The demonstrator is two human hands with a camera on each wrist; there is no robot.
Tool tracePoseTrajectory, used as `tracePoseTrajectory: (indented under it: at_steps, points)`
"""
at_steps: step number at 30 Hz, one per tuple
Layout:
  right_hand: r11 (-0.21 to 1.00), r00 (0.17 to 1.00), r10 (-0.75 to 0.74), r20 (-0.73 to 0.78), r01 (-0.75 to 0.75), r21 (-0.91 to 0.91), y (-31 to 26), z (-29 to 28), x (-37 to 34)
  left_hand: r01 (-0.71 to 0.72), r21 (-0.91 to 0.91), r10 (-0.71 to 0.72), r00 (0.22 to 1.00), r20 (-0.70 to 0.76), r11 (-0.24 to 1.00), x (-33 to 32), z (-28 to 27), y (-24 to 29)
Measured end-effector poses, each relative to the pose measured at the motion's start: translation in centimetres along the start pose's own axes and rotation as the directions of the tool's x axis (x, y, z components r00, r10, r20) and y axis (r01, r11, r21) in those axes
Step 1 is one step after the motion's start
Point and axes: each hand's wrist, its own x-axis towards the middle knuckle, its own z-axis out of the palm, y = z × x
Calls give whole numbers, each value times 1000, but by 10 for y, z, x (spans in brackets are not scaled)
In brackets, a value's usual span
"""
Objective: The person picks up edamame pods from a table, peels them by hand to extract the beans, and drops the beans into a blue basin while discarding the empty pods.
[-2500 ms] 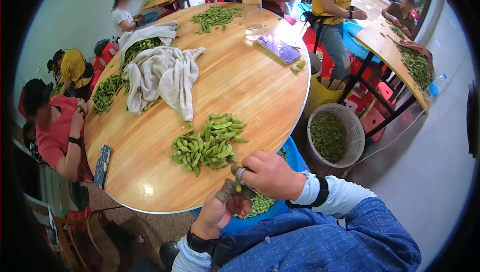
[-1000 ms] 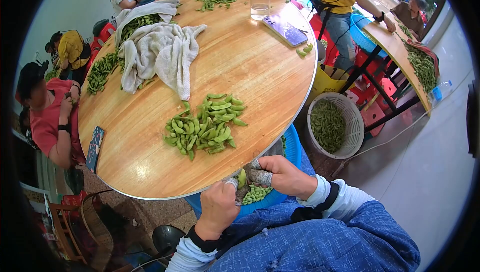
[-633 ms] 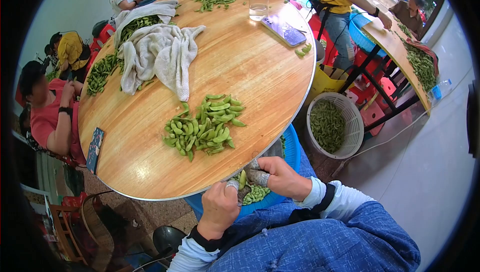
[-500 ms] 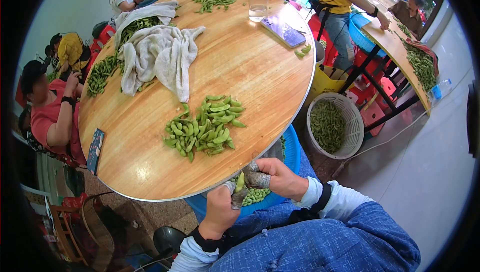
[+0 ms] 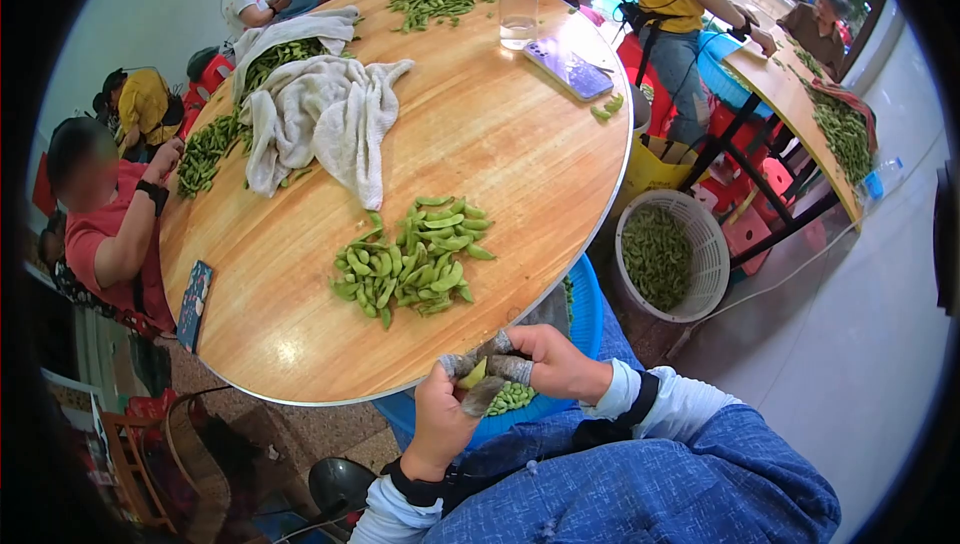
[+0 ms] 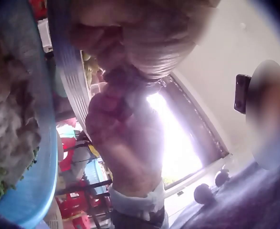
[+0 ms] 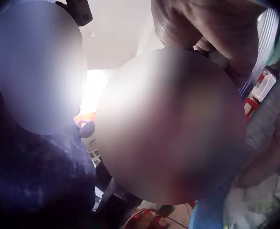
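One yellow-green pod (image 5: 473, 375), smooth and tapering, is showing just beside the near rim of the round table (image 5: 500, 174); I am pinching it between curled, grey-wrapped fingers of left hand (image 5: 441, 418) and right hand (image 5: 562, 364).

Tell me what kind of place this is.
Probably a shared workroom for shelling beans: a round wooden table bears heaps of green bean pods, a white plastic basket holds more, and several people sit or stand around similar piles.
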Motion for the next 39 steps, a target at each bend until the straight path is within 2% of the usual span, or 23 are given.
tracePoseTrajectory:
  at_steps: [3, 4, 6, 9, 12, 15, 18, 21, 24, 27, 28, 29, 30, 31, 32, 33, 34, 36, 39]
  points:
    - [998, 998, -43, 39, 45, -50, -4, 2, 0, -15, 104, 8, 997, 73, 994, 2, -10, -2]
    - [999, 996, -44, 73, 44, 5, -4, 1, 0, 72, -41, -66, 991, 117, 997, 2, -14, -3]
    - [993, 989, -50, 139, 34, 115, 0, -2, 0, 259, -312, -190, 953, 234, 914, 0, -20, -4]
    - [955, 984, 20, 175, -70, 288, 8, -6, -1, 457, -480, -325, 884, 334, 749, 1, -25, -1]
    - [980, 990, 31, 141, -57, 189, 4, -7, -1, 497, -290, -406, 856, 320, 818, 3, -23, 12]
    - [1000, 996, 16, 83, -15, -14, 1, -3, -2, 330, -188, -258, 909, 326, 925, -1, -19, -8]
    - [988, 998, 54, 37, -48, -144, 11, -9, -3, 438, -245, -340, 871, 356, 865, -3, -18, -10]
    - [986, 1000, 6, 22, -2, -167, 12, -5, -5, 372, -182, -311, 904, 292, 910, -8, -12, -17]
    - [874, 1000, -2, 4, 4, -486, 22, -13, -7, 111, 105, -133, 964, 232, 988, -11, -9, -49]
    - [802, 983, -98, -155, -14, -597, 1, -36, -20, 130, 556, -362, 872, 330, 821, -13, -12, -26]
    - [759, 966, -111, -232, -68, -648, -1, -60, -27, 14, 614, -288, 891, 350, 789, -12, -13, -9]
    - [639, 927, -185, -325, -138, -757, -13, -79, -37, -100, 663, -213, 902, 375, 742, -10, -14, 10]
    - [504, 848, -293, -442, -256, -825, -14, -100, -47, -209, 703, -137, 905, 402, 680, -6, -16, 22]
    - [416, 791, -285, -542, -407, -813, -28, -114, -55, -235, 671, -55, 923, 381, 704, -1, -19, 26]
    - [390, 745, -324, -583, -456, -800, -30, -129, -65, -264, 638, 28, 934, 356, 723, 4, -25, 28]
    - [393, 718, -321, -617, -492, -777, -32, -139, -73, -299, 604, 113, 938, 327, 739, 11, -28, 31]
    - [415, 702, -342, -624, -483, -771, -35, -142, -79, -355, 627, 214, 932, 292, 693, 23, -28, 34]
    - [588, 710, -344, -614, -347, -731, -37, -132, -78, -451, 673, 411, 881, 233, 586, 54, -24, 41]
    - [708, 776, -280, -566, -231, -667, -34, -108, -68, -429, 795, 352, 890, 291, 428, 88, -18, 34]
